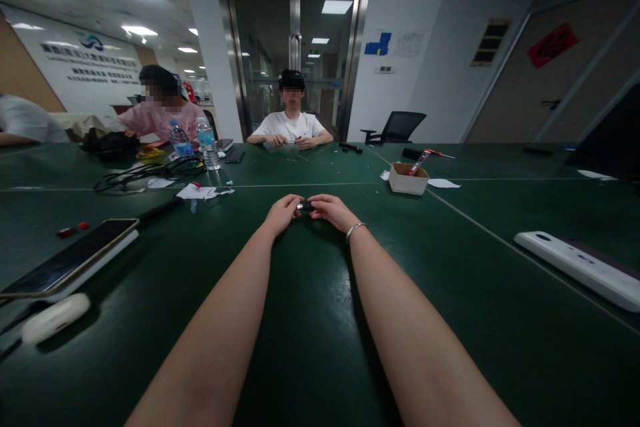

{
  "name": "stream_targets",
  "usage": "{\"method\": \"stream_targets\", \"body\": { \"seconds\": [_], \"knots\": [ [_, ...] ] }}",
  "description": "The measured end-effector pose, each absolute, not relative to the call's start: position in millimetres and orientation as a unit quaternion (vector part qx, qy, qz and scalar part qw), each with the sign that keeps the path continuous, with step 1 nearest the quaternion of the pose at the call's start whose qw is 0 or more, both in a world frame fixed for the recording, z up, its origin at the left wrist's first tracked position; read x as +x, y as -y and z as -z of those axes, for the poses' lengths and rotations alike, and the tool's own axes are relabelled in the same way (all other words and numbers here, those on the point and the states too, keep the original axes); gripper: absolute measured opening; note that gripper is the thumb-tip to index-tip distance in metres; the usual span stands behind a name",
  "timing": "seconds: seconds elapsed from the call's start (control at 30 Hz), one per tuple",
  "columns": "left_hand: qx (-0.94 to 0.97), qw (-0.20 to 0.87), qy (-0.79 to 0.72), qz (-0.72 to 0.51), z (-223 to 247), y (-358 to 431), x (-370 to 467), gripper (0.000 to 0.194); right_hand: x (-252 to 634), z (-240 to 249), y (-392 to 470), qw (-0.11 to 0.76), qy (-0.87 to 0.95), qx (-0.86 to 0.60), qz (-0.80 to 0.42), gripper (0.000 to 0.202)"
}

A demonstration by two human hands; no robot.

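Note:
Both arms reach forward over the green table [305, 347]. Between my fingertips is a small dark piece with a silver metal end, which looks like a USB flash drive [305, 206]. My left hand [283, 215] pinches it at the silver end. From the other side, my right hand [334, 211] closes its fingers on the black end; a bracelet [355, 231] is on that wrist. Much of the piece is hidden by the fingers. Both hands are low, at or just above the tabletop.
Right of my hands stands a small open box [407, 183] with a tool in it. A phone [75, 257] and a white earbud case [56, 319] lie left; a white device [575, 267] lies right. Bottles [207, 143] and cables [150, 175] are farther left. A person [293, 123] sits opposite.

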State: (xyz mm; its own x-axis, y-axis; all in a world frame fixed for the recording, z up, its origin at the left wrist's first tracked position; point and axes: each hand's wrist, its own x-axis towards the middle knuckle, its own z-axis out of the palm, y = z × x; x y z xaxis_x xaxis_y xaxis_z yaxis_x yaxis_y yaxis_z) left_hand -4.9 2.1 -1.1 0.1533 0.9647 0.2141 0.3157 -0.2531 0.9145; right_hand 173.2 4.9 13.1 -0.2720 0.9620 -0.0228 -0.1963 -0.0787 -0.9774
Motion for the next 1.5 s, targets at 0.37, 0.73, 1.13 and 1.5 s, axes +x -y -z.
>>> {"method": "stream_targets", "body": {
  "seconds": [0.37,0.73,1.13,1.5],
  "knots": [
    [0.642,0.383,-0.496,-0.442,0.7,-4.5,-4.1,0.028,172.6,-11.1,-6.8,0.463,0.498,-0.387,-0.622,0.014],
    [0.644,0.394,-0.488,-0.438,4.9,-7.3,-5.6,0.032,172.6,-14.0,-3.5,0.464,0.495,-0.388,-0.624,0.015],
    [0.661,0.38,-0.479,-0.434,2.6,-5.7,-4.9,0.03,172.6,-12.9,-4.8,0.463,0.497,-0.388,-0.623,0.012],
    [0.662,0.381,-0.488,-0.422,0.7,-2.5,-6.0,0.032,171.5,-14.0,-3.9,0.464,0.495,-0.396,-0.618,0.012]
  ]
}}
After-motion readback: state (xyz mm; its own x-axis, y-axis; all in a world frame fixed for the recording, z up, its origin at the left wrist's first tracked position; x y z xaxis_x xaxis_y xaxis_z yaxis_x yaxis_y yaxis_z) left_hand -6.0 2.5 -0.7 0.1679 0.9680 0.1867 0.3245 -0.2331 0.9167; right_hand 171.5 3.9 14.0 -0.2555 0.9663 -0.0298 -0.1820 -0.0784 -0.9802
